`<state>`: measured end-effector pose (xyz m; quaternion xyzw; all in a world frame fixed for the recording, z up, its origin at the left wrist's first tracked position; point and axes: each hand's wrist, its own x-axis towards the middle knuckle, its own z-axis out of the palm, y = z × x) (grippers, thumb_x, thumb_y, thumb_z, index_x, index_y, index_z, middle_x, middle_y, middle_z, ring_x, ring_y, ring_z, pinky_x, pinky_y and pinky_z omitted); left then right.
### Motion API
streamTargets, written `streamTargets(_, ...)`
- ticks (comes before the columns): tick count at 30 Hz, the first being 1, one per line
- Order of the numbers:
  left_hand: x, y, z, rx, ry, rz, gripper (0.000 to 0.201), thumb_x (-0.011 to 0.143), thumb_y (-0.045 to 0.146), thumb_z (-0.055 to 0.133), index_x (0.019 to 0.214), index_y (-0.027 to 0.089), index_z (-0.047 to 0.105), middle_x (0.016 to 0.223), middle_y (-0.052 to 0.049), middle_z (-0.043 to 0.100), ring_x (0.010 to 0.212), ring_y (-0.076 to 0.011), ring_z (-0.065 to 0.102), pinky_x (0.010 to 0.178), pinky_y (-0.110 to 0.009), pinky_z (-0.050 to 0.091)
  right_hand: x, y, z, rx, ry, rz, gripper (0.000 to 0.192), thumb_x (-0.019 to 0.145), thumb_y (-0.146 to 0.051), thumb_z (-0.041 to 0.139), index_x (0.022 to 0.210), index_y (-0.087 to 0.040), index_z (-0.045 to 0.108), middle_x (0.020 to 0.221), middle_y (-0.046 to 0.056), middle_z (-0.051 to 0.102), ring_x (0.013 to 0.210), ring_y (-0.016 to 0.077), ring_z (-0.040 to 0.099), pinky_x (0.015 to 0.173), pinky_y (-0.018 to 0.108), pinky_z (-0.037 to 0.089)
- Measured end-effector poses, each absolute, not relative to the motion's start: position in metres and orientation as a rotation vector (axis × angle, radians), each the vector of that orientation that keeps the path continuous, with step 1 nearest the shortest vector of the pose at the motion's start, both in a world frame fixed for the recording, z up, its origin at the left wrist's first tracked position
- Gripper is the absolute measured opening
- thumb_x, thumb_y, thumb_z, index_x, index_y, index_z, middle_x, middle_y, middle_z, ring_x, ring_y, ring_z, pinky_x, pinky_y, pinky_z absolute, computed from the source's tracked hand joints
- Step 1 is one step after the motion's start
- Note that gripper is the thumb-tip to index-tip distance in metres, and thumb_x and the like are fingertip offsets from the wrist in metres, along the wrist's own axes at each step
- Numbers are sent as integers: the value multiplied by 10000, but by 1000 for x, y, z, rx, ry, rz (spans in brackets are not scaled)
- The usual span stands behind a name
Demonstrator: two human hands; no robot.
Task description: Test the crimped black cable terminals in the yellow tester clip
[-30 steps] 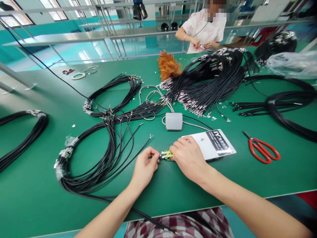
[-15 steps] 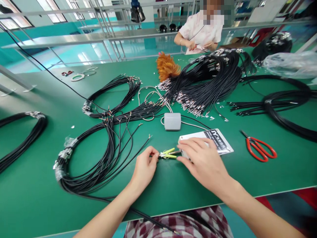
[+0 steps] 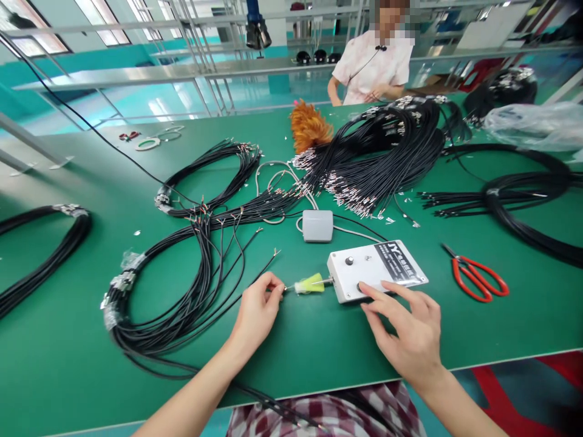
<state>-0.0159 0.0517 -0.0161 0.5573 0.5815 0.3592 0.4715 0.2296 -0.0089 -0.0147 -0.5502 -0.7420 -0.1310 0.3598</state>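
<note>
Left of centre, black cable loops (image 3: 182,291) are sprawling over the green table (image 3: 68,364); the left hand (image 3: 255,312) is pinching one thin black wire's end (image 3: 279,289) between fingertips, pointing it at a yellow-green clip (image 3: 310,283). At centre the white box (image 3: 376,270), black-labelled with a dark knob, is lying flat; the right hand (image 3: 412,337), fingers spread loose and gripping nothing, is pressing its near edge; red scissors (image 3: 476,278) are lying further right.

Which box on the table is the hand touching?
The right hand touches the bigger white box, the one with a black knob and black label. The small grey box behind it lies untouched.
</note>
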Motion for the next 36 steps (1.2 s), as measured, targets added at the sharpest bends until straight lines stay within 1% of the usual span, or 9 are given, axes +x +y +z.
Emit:
streamTargets(6, -50, 81, -7, 1394, 1524, 1116, 177, 806, 357, 572, 773, 185, 544, 607, 42, 508, 429, -88, 411, 419, -203, 328, 224, -19, -16, -1321, -1876, -202, 157, 851, -90, 650, 894, -234, 605, 1047, 57, 774, 1084, 262, 601, 925, 448, 398)
streamTargets(11, -87, 124, 21, 1474, 1746, 1516, 319, 743, 247, 655, 1028, 204, 518, 1012, -54, 551, 943, -212, 562, 832, -327, 458, 217, -31, -23, -1268, -1942, -68, 174, 864, -64, 599, 934, -222, 612, 1103, 61, 754, 1076, 230, 635, 937, 427, 412)
streamTargets(13, -83, 106, 30, 1667, 1708, 1416, 291, 721, 202, 715, 979, 214, 581, 1062, -57, 572, 1037, -242, 532, 907, -339, 433, 215, -34, -26, -1268, -1960, -15, 178, 870, -62, 585, 948, -218, 615, 1115, 62, 748, 1080, 224, 640, 939, 423, 424)
streamTargets(15, -69, 66, 32, 2085, 1343, 865, 57, 868, 188, 595, 895, 229, 622, 914, -25, 617, 890, -203, 573, 834, -310, 463, 213, -36, -28, -1272, -1964, 24, 178, 874, -63, 579, 958, -216, 616, 1117, 63, 747, 1077, 220, 645, 939, 424, 436)
streamTargets(19, -37, -15, 23, 2302, 757, 9, 156, 849, 77, 593, 866, 220, 651, 923, -40, 626, 840, -198, 575, 787, -310, 490, 209, -38, -30, -1272, -1992, 106, 170, 887, -80, 576, 980, -217, 615, 1135, 65, 736, 1080, 219, 642, 925, 419, 461)
streamTargets(25, -30, -27, 11, 1953, 911, 119, 183, 808, 30, 638, 841, 209, 662, 872, -15, 642, 869, -179, 587, 797, -279, 476, 202, -38, -31, -1228, -2002, 212, 180, 893, -79, 567, 1002, -216, 605, 1132, 64, 730, 1071, 213, 643, 909, 411, 507)
streamTargets(29, -36, -15, 7, 1838, 979, 281, 93, 890, 149, 599, 863, 216, 658, 907, -25, 644, 895, -176, 608, 824, -274, 496, 197, -38, -31, -1242, -1983, 322, 179, 902, -95, 550, 1009, -225, 609, 1120, 71, 728, 1034, 210, 664, 870, 398, 555)
streamTargets(34, -64, 15, -10, 2419, 1480, 469, 231, 933, 259, 482, 1093, 183, 629, 1111, -155, 621, 1015, -317, 595, 883, -478, 507, 195, -38, -34, -1235, -1965, 368, 171, 903, -107, 548, 1001, -225, 622, 1088, 73, 736, 982, 202, 693, 842, 370, 581)
streamTargets(36, -76, 31, -16, 2452, 1747, 443, 280, 914, 284, 479, 1130, 158, 605, 1142, -174, 608, 1009, -332, 613, 847, -474, 527, 195, -37, -36, -1231, -1969, 360, 173, 900, -110, 552, 1002, -230, 626, 1081, 70, 739, 982, 204, 698, 844, 366, 583)
